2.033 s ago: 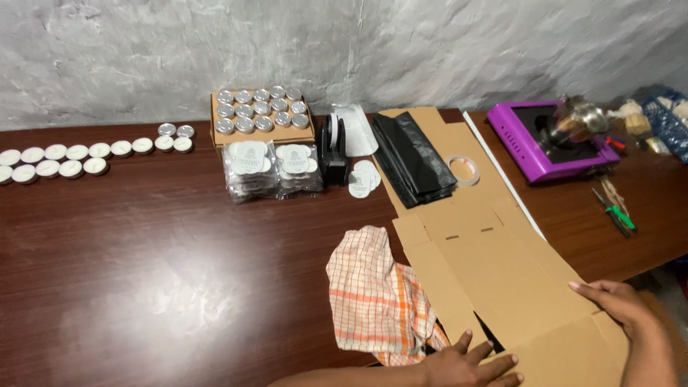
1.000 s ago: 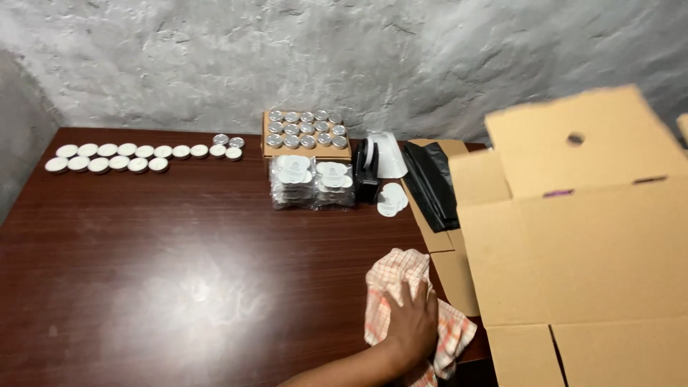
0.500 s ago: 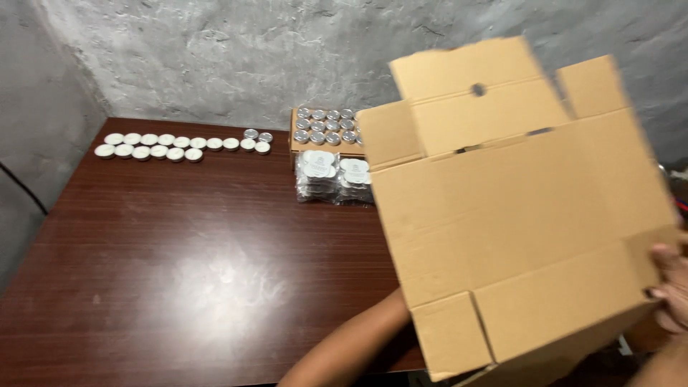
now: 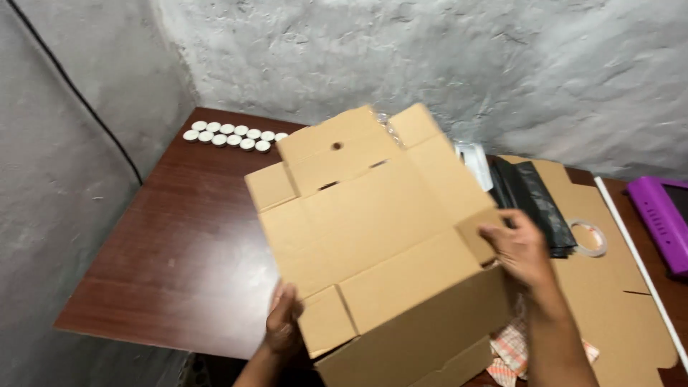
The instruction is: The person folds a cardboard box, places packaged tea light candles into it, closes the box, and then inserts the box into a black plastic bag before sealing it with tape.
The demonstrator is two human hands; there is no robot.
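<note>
I hold a flat brown cardboard box blank (image 4: 380, 244) up in front of me, tilted, with its flaps spread out. My left hand (image 4: 284, 324) grips its lower left edge from behind. My right hand (image 4: 522, 247) grips a small flap on its right side. The blank hides the middle of the dark wooden table (image 4: 186, 236).
A double row of small white round lids (image 4: 231, 135) lies at the table's far left. More flat cardboard (image 4: 609, 287), black bags (image 4: 534, 204), a tape roll (image 4: 589, 237), a checked cloth (image 4: 516, 351) and a purple tray (image 4: 663, 222) sit on the right. Rough grey walls stand behind and left.
The cardboard blank came up off the table and now tilts in both hands. My left hand left the checked cloth for the blank's lower edge. The view swung left.
</note>
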